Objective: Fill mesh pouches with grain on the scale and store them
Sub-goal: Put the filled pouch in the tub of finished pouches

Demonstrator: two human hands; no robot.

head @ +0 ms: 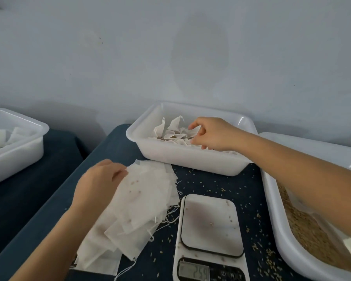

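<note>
- The right hand (212, 134) reaches over the white tray's (188, 159) rim, fingers curled on filled pouches (174, 131).
- The left hand (98, 184) pinches the empty pouches' (142, 201) edge, beside the scale (209, 238).

wall (170, 47): plain pale grey-blue, fills my view above the desk, faint darker oval patch at its middle | desk (118, 147): dark blue top, pushed up against that wall | second dark blue surface (28, 189): left of my desk, a narrow gap between | light: soft, even
</note>
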